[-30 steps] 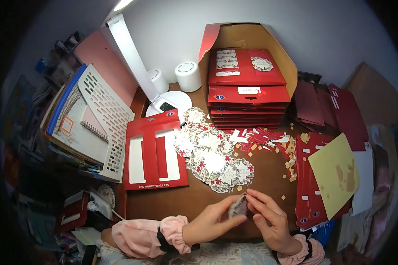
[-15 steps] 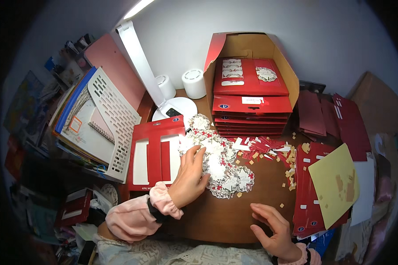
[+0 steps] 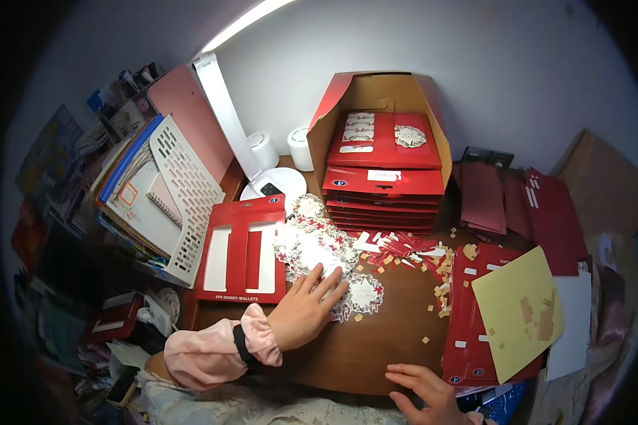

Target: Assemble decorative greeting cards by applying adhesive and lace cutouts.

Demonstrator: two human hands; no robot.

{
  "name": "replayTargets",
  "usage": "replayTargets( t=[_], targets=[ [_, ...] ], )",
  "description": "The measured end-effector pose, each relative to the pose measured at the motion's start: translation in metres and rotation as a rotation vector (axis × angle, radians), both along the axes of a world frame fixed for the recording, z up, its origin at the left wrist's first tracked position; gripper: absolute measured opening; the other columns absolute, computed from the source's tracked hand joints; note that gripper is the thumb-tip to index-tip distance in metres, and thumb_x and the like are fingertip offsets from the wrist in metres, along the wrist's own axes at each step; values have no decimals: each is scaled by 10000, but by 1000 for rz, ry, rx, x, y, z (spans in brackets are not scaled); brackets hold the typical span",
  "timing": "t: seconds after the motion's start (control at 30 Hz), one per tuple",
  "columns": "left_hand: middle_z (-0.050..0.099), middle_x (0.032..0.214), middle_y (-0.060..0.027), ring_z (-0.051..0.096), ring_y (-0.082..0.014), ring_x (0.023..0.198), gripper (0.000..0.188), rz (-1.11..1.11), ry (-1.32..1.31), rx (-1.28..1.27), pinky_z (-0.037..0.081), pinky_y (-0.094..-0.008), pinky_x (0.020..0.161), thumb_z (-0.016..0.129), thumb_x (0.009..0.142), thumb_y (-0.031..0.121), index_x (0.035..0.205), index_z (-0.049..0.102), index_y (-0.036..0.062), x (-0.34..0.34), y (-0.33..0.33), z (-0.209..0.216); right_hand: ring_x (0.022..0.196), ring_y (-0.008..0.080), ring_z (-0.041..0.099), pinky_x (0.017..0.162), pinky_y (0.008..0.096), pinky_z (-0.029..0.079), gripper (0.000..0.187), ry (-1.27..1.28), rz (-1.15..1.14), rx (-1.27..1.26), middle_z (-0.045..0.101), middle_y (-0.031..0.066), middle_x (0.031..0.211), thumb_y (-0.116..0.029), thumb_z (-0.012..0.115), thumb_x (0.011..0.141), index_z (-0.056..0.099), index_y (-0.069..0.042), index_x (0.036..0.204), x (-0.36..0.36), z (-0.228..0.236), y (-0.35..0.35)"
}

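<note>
A brown wooden desk [image 3: 361, 354] stands against a plain pale wall [image 3: 517, 64], lit by a white desk lamp [image 3: 223, 117] at its rear left edge, with cluttered shelves [image 3: 64, 184] to the left.

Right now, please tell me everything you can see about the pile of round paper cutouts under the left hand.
The pile of round paper cutouts lies on the brown desk, beside the red window card. They look like thin white paper with scalloped edges and red and green printed borders, overlapping loosely. The left hand rests flat on its near edge.
</note>
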State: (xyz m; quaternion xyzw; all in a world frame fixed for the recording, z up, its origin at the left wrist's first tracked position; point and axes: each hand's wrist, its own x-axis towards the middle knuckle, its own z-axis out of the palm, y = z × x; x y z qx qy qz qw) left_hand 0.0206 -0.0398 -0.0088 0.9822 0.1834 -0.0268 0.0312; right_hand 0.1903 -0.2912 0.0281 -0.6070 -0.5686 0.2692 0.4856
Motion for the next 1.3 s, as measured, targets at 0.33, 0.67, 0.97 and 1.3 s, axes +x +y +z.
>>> replayTargets(
  t=[0.33,0.67,0.97,1.3],
  targets=[
    [374,1558,-139,366,-392,1408,725,-22,-98,74,353,-511,1122,582,953,473,1502,375,47,3,-11,-18,1057,299,679,895,344,538,317,-105,15,58,673,162,1177,25,707,854,676,-10,1168,-8,-5,-23],
    [371,1536,-226,407,-437,1358,795,-101,-111,20,396,-466,1104,547,957,539,1423,418,-92,-23,-41,-39,834,238,675,707,299,530,327,-316,-7,214,670,154,1161,6,721,861,664,-15,1182,-27,4,-28],
    [428,1430,-322,451,-436,1311,785,-74,12,94,397,-470,1098,640,906,506,1348,456,-117,-22,-27,-15,894,218,646,783,317,540,356,-460,35,59,658,144,1193,-1,742,844,664,-8,1192,-20,23,-36],
    [584,1084,-239,621,-394,988,496,63,-284,41,522,-455,838,704,884,380,1065,585,-66,-34,16,-6,939,335,688,817,396,551,333,-659,-300,-72,684,196,1076,-49,746,826,665,25,1140,60,72,-49]
  ],
)
